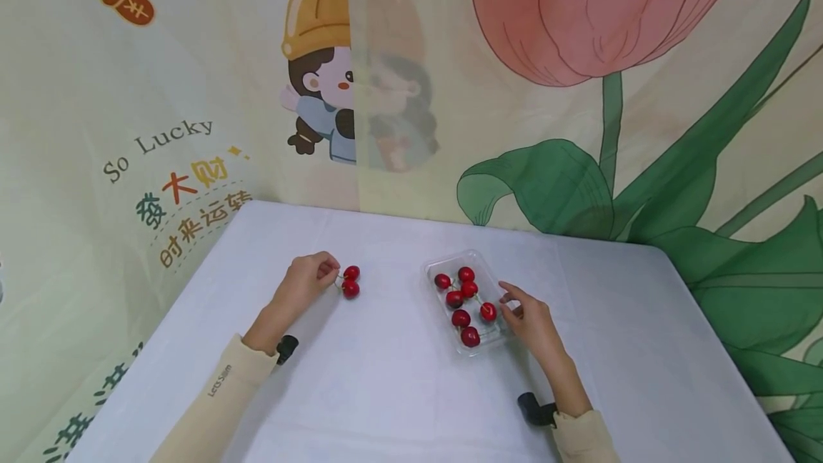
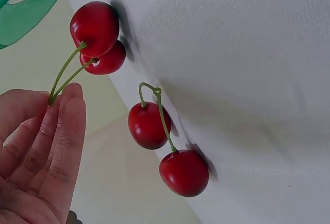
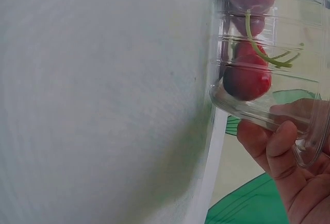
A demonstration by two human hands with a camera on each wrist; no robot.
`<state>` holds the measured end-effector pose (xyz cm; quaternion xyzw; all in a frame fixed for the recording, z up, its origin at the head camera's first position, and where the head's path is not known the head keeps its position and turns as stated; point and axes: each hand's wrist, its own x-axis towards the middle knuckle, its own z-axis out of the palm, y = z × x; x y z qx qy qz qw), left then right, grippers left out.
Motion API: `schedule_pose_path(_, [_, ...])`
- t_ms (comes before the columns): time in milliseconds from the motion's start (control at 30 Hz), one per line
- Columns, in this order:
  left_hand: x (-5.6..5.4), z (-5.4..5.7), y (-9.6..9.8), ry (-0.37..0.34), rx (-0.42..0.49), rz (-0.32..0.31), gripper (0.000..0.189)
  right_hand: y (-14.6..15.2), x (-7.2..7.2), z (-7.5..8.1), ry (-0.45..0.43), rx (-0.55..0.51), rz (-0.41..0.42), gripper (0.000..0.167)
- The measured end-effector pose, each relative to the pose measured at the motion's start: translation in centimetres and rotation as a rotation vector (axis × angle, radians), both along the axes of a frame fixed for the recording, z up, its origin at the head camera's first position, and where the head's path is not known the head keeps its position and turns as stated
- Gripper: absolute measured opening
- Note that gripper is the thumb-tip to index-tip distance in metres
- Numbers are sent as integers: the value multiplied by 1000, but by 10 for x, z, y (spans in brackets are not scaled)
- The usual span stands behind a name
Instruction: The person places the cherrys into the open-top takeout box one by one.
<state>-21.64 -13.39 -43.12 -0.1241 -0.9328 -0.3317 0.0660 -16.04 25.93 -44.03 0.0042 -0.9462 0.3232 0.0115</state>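
Note:
My left hand (image 1: pixel 306 281) pinches the thin green stems of a pair of red cherries (image 2: pixel 95 31) between thumb and fingertips. Those cherries hang close to the white cloth. A second joined pair of cherries (image 2: pixel 183 173) lies on the cloth beside that hand in the left wrist view; in the head view the hand hides it. To the right, a clear plastic box (image 1: pixel 476 353) holds several red cherries (image 1: pixel 470 336), some with stems. My right hand (image 1: pixel 532 320) is at the box's right side, fingers loosely bent, thumb and fingertips right at its edge.
A white cloth (image 1: pixel 386 391) covers the table, whose far edge meets a printed curtain (image 1: pixel 411 191) with a tulip and cartoon figure. Black wrist-worn camera mounts (image 1: pixel 535 409) stick out below the hands.

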Motion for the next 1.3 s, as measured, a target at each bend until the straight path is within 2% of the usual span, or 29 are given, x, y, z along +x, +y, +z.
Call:
schedule_pose_path(267, [1, 7, 4, 11, 7, 1, 7, 1, -2, 1, -6, 2, -3, 48])
schedule_pose_path(500, [7, 20, 15, 1, 59, -14, 10, 3, -2, 0, 5, 4, 2, 48])
schedule_pose_path(800, [13, 34, 33, 26, 102, -74, 8, 3, -2, 0, 13, 3, 5, 48])
schedule_pose_path(1167, [20, 44, 53, 18, 33, -105, 12, 3, -2, -3, 15, 1, 9, 48])
schedule_pose_path(1300, [21, 50, 61, 29, 59, -123, 10, 3, -3, -3, 30, -1, 10, 46])
